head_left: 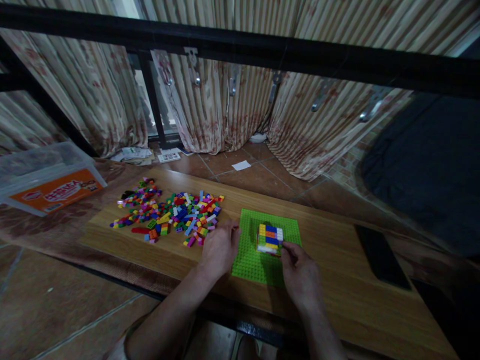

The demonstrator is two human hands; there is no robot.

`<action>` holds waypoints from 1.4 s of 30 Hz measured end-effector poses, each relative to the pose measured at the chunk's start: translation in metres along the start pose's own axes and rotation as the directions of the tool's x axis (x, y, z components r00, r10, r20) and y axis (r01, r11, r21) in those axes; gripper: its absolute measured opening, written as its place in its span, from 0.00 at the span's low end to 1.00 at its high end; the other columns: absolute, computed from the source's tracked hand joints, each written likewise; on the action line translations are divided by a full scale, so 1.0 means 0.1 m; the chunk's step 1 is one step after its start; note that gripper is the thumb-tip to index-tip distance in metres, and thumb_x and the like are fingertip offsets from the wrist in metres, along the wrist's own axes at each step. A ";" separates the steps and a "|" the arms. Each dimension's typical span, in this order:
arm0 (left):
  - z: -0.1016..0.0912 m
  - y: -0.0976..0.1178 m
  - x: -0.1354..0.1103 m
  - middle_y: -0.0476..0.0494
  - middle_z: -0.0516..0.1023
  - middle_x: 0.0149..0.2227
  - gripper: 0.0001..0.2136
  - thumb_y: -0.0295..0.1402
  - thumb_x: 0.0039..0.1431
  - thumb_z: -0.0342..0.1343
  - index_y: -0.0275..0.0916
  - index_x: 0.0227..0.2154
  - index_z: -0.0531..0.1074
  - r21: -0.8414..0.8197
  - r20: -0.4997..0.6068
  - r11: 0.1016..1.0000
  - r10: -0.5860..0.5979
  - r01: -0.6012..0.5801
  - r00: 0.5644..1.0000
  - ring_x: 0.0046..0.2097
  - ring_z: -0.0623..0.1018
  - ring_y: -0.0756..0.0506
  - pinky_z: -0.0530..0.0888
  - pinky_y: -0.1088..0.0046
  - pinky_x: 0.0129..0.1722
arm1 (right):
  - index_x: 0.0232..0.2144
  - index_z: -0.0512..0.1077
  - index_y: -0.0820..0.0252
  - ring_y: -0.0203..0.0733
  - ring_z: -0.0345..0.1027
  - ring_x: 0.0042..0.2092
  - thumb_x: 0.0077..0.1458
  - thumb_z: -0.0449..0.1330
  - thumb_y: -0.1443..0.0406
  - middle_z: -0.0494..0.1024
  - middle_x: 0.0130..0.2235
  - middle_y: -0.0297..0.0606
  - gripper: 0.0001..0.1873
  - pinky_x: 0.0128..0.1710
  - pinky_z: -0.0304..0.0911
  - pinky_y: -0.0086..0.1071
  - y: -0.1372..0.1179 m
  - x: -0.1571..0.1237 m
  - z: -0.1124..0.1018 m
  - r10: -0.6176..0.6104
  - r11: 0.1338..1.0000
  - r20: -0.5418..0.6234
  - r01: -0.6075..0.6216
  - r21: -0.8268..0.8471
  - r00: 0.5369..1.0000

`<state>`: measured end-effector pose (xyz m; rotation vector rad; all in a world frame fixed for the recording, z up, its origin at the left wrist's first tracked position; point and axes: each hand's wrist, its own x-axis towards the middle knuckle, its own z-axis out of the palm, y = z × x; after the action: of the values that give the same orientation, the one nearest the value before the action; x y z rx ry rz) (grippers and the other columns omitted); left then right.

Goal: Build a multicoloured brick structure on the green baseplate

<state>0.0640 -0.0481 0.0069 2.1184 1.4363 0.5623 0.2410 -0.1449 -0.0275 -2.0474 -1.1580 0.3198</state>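
A green baseplate (285, 222) lies on the wooden board, carrying a small block built of yellow, blue, orange and white bricks (270, 238). My right hand (300, 272) is at the block's right front corner, its fingertips pinched against the bricks. My left hand (219, 247) rests knuckles up at the baseplate's left edge with its fingers curled under; what they hold, if anything, is hidden. A heap of loose coloured bricks (172, 212) is spread to the left of my left hand.
A wooden board (330, 280) tops a low table. A black phone (380, 255) lies at its right. A clear plastic box with an orange label (48, 182) stands at far left. Curtains, papers and a tiled floor lie beyond. A black bar crosses overhead.
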 end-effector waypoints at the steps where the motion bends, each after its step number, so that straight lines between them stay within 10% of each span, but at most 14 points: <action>1: 0.00 0.01 -0.04 0.43 0.79 0.33 0.11 0.34 0.64 0.46 0.39 0.39 0.73 -0.075 0.026 0.997 0.019 -0.017 0.999 0.36 0.78 0.45 0.69 0.72 0.36 | 0.41 0.74 0.61 0.50 0.75 0.36 0.57 0.50 0.56 0.81 0.37 0.46 0.19 0.39 0.66 0.42 0.00 0.00 0.01 0.007 1.000 0.005 -0.007 0.000 1.000; 11: -0.03 0.00 -0.10 0.53 0.68 0.21 0.13 0.44 0.54 0.57 0.38 0.27 0.71 -0.610 0.314 0.776 0.048 0.163 0.948 0.23 0.68 0.52 0.64 0.78 0.21 | 0.40 0.76 0.58 0.49 0.75 0.38 0.55 0.56 0.56 0.81 0.38 0.44 0.16 0.39 0.67 0.40 -0.17 -0.13 -0.06 0.044 0.989 -0.036 -0.039 0.145 0.998; 20: 0.00 0.08 -0.16 0.52 0.72 0.22 0.17 0.46 0.49 0.62 0.37 0.31 0.68 -0.734 0.483 0.605 0.144 0.309 0.864 0.22 0.69 0.54 0.67 0.79 0.23 | 0.36 0.79 0.52 0.41 0.73 0.40 0.56 0.59 0.57 0.80 0.38 0.36 0.10 0.42 0.67 0.34 -0.41 -0.25 -0.09 -0.232 0.898 0.310 0.080 0.433 0.922; 30: 0.05 -0.02 -0.02 0.50 0.74 0.24 0.09 0.34 0.60 0.48 0.39 0.28 0.70 -0.396 0.175 0.908 -0.069 0.134 0.982 0.27 0.73 0.49 0.66 0.75 0.27 | 0.32 0.78 0.54 0.43 0.72 0.38 0.54 0.61 0.56 0.79 0.36 0.36 0.10 0.39 0.65 0.34 -0.17 -0.09 -0.07 -0.098 0.970 0.084 0.076 0.230 0.992; 42: 0.19 0.09 -0.04 0.42 0.80 0.36 0.10 0.38 0.58 0.54 0.37 0.37 0.74 -0.320 0.199 0.939 -0.062 0.125 0.978 0.37 0.78 0.44 0.70 0.71 0.34 | 0.30 0.77 0.54 0.41 0.71 0.37 0.52 0.62 0.61 0.76 0.34 0.35 0.06 0.39 0.64 0.33 -0.21 -0.03 0.04 -0.152 0.963 0.038 0.140 0.230 0.988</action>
<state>0.0809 -0.0585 -0.0025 1.7777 1.2341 0.5129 0.2245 -0.1392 -0.0157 -1.7547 -1.2392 0.4186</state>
